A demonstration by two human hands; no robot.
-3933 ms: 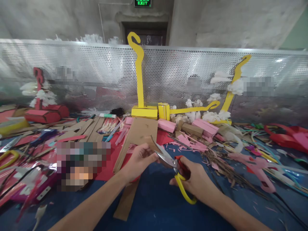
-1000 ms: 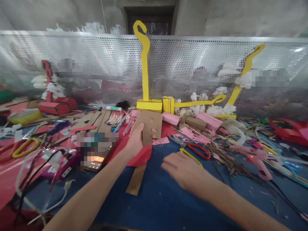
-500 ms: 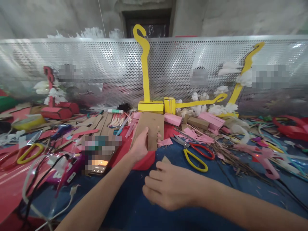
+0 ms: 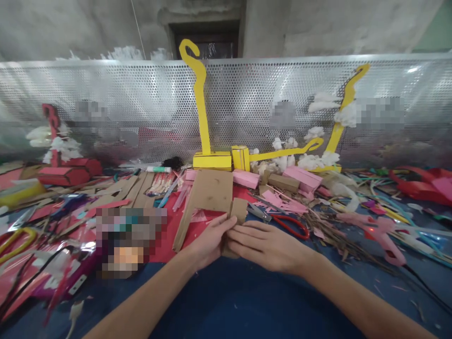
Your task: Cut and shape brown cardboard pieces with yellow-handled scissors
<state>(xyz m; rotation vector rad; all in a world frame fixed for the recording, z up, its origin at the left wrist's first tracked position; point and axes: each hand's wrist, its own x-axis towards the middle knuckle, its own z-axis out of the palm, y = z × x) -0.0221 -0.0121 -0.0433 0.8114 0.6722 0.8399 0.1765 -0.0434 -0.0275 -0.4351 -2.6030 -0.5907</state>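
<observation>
A small piece of brown cardboard [image 4: 239,210] is held upright between my two hands, low over the blue table. My left hand [image 4: 212,241] pinches its left side with thumb and fingers. Over its near face lie the closed-together fingers of my right hand [image 4: 266,244], gripping it from the right. Just beyond, a larger cardboard sheet [image 4: 213,188] and a long cardboard strip [image 4: 185,219] rest on red paper [image 4: 169,245]. Scissors [image 4: 291,226] with a red handle lie right of my right hand, partly hidden by it.
Yellow hook-topped stands [image 4: 202,113] rise at the back before a perforated metal panel [image 4: 141,103]. A pink glue gun [image 4: 379,230] with a cord lies right. Pink boxes [image 4: 305,179], twigs and paper scraps clutter the table. A red stand [image 4: 63,174] sits back left.
My left hand has let go of the larger cardboard sheet and come down to the small piece. My right hand has moved up and its fingers have straightened. The view has shifted right.
</observation>
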